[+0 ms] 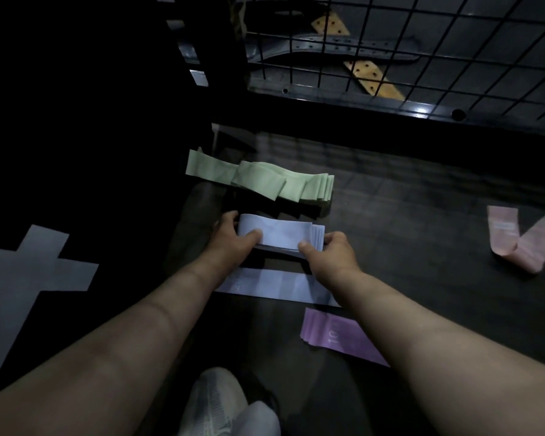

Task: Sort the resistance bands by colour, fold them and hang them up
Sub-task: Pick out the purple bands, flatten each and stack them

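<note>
A folded stack of pale blue bands (pixel 283 233) lies on the dark floor in the middle. My left hand (pixel 230 239) grips its left end, thumb on top. My right hand (pixel 331 256) grips its right end, thumb on the near edge. Behind it sits a folded pile of light green bands (pixel 265 180). One flat blue band (pixel 274 286) lies under my forearms. A purple band (pixel 331 336) marked "10" lies near my right arm. Pink bands (pixel 516 243) lie loose at the right.
A black wire-mesh rack (pixel 390 51) stands behind the bands, with dark straps and tan pieces inside. Pale tape marks (pixel 29 278) cross the floor at the left. A white shoe (pixel 221 404) shows at the bottom edge.
</note>
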`<state>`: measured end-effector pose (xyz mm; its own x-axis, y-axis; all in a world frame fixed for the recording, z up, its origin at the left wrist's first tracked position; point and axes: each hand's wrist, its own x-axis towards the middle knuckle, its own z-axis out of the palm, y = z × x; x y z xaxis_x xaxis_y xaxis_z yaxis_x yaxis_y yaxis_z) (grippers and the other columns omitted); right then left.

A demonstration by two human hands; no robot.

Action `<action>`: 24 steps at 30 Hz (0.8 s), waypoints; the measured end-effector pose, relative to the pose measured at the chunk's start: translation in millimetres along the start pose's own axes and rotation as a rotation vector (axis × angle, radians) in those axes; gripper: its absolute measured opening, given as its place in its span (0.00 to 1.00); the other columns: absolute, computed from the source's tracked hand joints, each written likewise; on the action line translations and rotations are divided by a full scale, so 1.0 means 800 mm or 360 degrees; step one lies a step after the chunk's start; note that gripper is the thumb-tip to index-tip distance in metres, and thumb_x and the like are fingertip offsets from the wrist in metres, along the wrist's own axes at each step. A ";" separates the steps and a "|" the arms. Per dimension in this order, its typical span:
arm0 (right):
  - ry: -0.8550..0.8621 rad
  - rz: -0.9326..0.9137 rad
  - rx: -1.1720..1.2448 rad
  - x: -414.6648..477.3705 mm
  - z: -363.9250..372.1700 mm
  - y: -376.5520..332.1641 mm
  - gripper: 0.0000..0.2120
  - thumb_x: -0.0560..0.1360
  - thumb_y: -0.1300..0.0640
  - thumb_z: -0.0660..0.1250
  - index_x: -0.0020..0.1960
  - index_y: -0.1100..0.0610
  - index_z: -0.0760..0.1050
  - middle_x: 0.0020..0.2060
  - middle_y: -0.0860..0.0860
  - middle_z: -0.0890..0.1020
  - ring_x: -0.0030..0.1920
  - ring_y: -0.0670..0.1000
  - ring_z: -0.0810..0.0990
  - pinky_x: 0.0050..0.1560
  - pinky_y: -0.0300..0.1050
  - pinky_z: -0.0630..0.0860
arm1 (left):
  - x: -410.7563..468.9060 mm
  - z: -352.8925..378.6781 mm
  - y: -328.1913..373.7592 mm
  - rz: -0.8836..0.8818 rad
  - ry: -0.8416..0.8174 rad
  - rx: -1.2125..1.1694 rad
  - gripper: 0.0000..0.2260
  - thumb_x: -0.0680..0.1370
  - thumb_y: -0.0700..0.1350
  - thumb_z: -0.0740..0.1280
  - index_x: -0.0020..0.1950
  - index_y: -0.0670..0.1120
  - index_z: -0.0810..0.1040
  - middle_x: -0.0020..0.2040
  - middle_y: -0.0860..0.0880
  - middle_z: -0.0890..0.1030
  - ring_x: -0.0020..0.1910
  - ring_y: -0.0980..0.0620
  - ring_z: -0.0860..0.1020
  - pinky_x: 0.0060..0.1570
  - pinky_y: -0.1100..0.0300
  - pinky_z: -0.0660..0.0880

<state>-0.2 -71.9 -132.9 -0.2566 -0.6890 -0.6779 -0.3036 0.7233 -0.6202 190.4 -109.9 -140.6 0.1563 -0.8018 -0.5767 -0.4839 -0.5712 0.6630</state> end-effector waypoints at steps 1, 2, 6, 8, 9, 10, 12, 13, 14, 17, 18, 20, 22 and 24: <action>-0.0027 -0.0021 0.0061 0.000 -0.002 0.002 0.20 0.76 0.50 0.70 0.61 0.56 0.67 0.55 0.53 0.77 0.53 0.53 0.78 0.57 0.50 0.75 | 0.001 0.000 0.000 -0.0020 -0.0038 -0.0069 0.35 0.64 0.55 0.74 0.68 0.47 0.71 0.63 0.43 0.77 0.57 0.45 0.79 0.59 0.49 0.77; -0.0056 -0.0045 0.0143 0.000 -0.004 0.004 0.20 0.76 0.51 0.71 0.61 0.54 0.66 0.56 0.53 0.78 0.54 0.53 0.79 0.59 0.53 0.76 | -0.001 0.000 0.003 -0.0036 -0.0080 -0.0162 0.29 0.66 0.50 0.75 0.65 0.46 0.74 0.60 0.42 0.79 0.53 0.46 0.80 0.54 0.50 0.79; -0.0167 -0.0094 0.0248 0.000 -0.008 0.010 0.18 0.75 0.55 0.72 0.60 0.52 0.70 0.56 0.54 0.80 0.53 0.53 0.80 0.59 0.56 0.78 | -0.005 0.000 0.002 0.0124 -0.0243 -0.0152 0.21 0.70 0.31 0.73 0.57 0.47 0.72 0.50 0.46 0.77 0.44 0.52 0.76 0.41 0.60 0.75; -0.0117 -0.0165 0.0156 0.000 -0.006 0.012 0.17 0.71 0.55 0.74 0.55 0.49 0.70 0.55 0.54 0.79 0.54 0.54 0.79 0.59 0.56 0.78 | -0.009 -0.002 -0.004 0.0324 -0.0221 0.0002 0.22 0.66 0.30 0.74 0.52 0.47 0.70 0.45 0.48 0.76 0.40 0.56 0.75 0.38 0.65 0.73; -0.0084 -0.0214 0.0079 0.000 -0.006 0.013 0.17 0.68 0.54 0.74 0.52 0.48 0.70 0.55 0.54 0.78 0.54 0.54 0.79 0.58 0.56 0.78 | -0.010 -0.003 -0.007 0.0385 -0.0199 0.0014 0.23 0.65 0.28 0.74 0.51 0.46 0.69 0.43 0.49 0.75 0.38 0.60 0.75 0.37 0.68 0.72; -0.0078 -0.0276 0.0012 0.001 -0.007 0.016 0.17 0.67 0.55 0.74 0.50 0.48 0.70 0.54 0.54 0.78 0.54 0.54 0.78 0.57 0.55 0.78 | -0.014 -0.002 -0.009 0.0429 -0.0193 -0.0032 0.25 0.64 0.25 0.74 0.52 0.45 0.69 0.43 0.49 0.75 0.36 0.64 0.75 0.36 0.70 0.72; -0.0157 -0.0385 -0.0051 -0.001 -0.011 0.019 0.17 0.67 0.62 0.73 0.49 0.52 0.69 0.55 0.51 0.77 0.53 0.52 0.78 0.55 0.50 0.78 | -0.018 0.000 -0.015 0.0479 -0.0225 -0.0168 0.27 0.63 0.21 0.73 0.55 0.42 0.71 0.45 0.48 0.78 0.37 0.67 0.78 0.39 0.72 0.74; -0.0197 -0.0426 -0.0067 -0.002 -0.014 0.022 0.17 0.67 0.65 0.72 0.48 0.53 0.68 0.54 0.50 0.77 0.51 0.51 0.77 0.52 0.46 0.77 | -0.020 0.002 -0.017 0.0495 -0.0251 -0.0217 0.27 0.61 0.23 0.74 0.54 0.43 0.74 0.45 0.49 0.80 0.39 0.66 0.79 0.42 0.71 0.75; -0.0217 -0.0475 -0.0073 -0.002 -0.017 0.026 0.18 0.67 0.67 0.71 0.47 0.52 0.66 0.51 0.49 0.78 0.49 0.50 0.77 0.48 0.41 0.76 | -0.022 0.004 -0.021 0.0512 -0.0270 -0.0229 0.25 0.59 0.27 0.74 0.52 0.45 0.77 0.44 0.52 0.83 0.40 0.65 0.80 0.43 0.70 0.75; -0.0236 -0.0550 -0.0053 -0.005 -0.023 0.032 0.26 0.68 0.71 0.69 0.57 0.49 0.65 0.47 0.46 0.76 0.46 0.47 0.77 0.44 0.34 0.74 | -0.026 0.012 -0.030 0.0528 -0.0279 -0.0222 0.22 0.59 0.27 0.73 0.46 0.48 0.80 0.39 0.57 0.85 0.39 0.63 0.80 0.41 0.68 0.76; -0.0239 -0.0585 -0.0023 -0.005 -0.024 0.033 0.32 0.68 0.71 0.69 0.64 0.48 0.64 0.49 0.46 0.76 0.48 0.47 0.79 0.48 0.34 0.75 | -0.027 0.016 -0.031 0.0539 -0.0258 -0.0208 0.22 0.60 0.24 0.73 0.45 0.48 0.81 0.39 0.57 0.85 0.39 0.62 0.80 0.41 0.68 0.76; -0.0205 -0.0667 -0.0017 -0.003 -0.025 0.034 0.40 0.67 0.72 0.70 0.73 0.49 0.61 0.52 0.48 0.77 0.51 0.46 0.79 0.55 0.35 0.75 | -0.028 0.022 -0.027 0.0552 -0.0247 -0.0225 0.22 0.63 0.22 0.73 0.45 0.47 0.81 0.39 0.55 0.85 0.39 0.60 0.81 0.42 0.67 0.76; -0.0130 -0.0726 -0.0138 -0.001 -0.028 0.034 0.38 0.67 0.71 0.70 0.74 0.52 0.64 0.58 0.50 0.75 0.58 0.49 0.76 0.63 0.39 0.72 | -0.031 0.026 -0.021 0.0616 -0.0254 -0.0192 0.20 0.63 0.27 0.74 0.47 0.48 0.81 0.43 0.53 0.84 0.42 0.60 0.81 0.46 0.66 0.77; -0.0101 -0.0748 -0.0317 -0.001 -0.030 0.035 0.35 0.68 0.70 0.68 0.73 0.53 0.66 0.62 0.52 0.70 0.65 0.52 0.70 0.69 0.41 0.65 | -0.030 0.031 -0.021 0.0749 -0.0173 -0.0052 0.18 0.62 0.40 0.75 0.49 0.54 0.80 0.49 0.51 0.82 0.49 0.57 0.81 0.51 0.60 0.76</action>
<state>-30.8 -52.0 -140.4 0.0039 -0.9288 -0.3705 -0.5431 0.3091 -0.7807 173.5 -76.2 -149.8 -0.1648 -0.9525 -0.2560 -0.4528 -0.1575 0.8776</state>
